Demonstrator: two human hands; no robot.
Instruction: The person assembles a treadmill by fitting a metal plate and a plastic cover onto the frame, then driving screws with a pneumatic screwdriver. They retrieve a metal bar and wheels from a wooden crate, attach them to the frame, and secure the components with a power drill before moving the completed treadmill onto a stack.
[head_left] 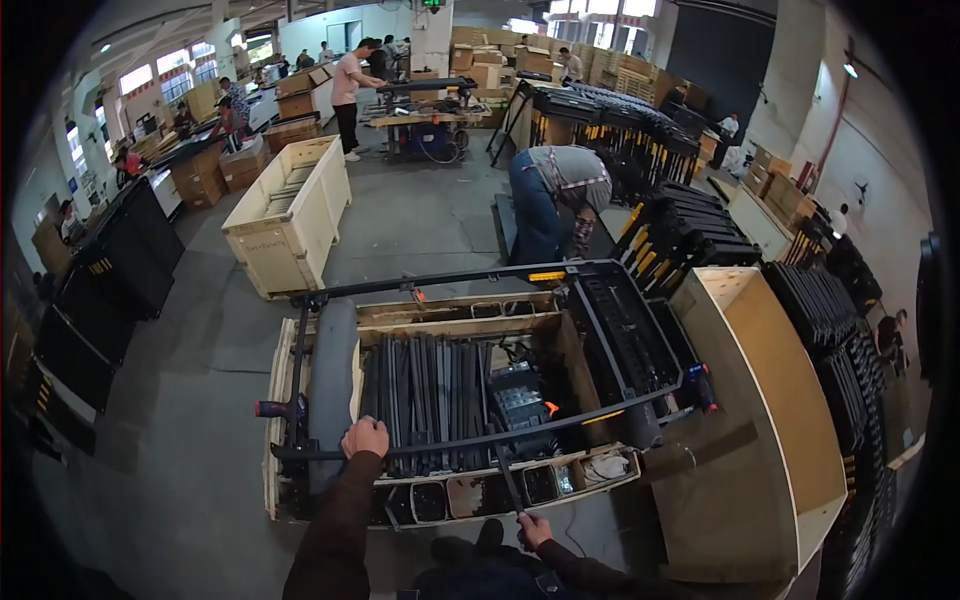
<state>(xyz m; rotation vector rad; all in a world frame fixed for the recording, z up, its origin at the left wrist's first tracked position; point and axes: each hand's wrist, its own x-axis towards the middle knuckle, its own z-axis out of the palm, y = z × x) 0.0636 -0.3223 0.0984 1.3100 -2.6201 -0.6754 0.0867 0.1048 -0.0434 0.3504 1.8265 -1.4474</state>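
Observation:
A long black metal frame [460, 443] lies across a wooden crate, its near rail running in front of me. My left hand [365, 437] is closed over that rail, near its left end. Lower and to the right, my right hand [534, 531] grips the near end of a thin black bar [510, 481]. The bar slants up from the fist, and its far end overlaps the near rail in this view. Inside the crate [575, 375], several dark metal bars [430, 385] lie side by side. Small parts fill compartments along its near side.
Power drills sit at the frame's left [290, 408] and right ends. A large plywood box [740, 430] stands close on the right, a pale wooden crate [265, 250] at back left. One person [560, 195] bends over beyond the frame. Stacks of black parts [690, 235] line the right side.

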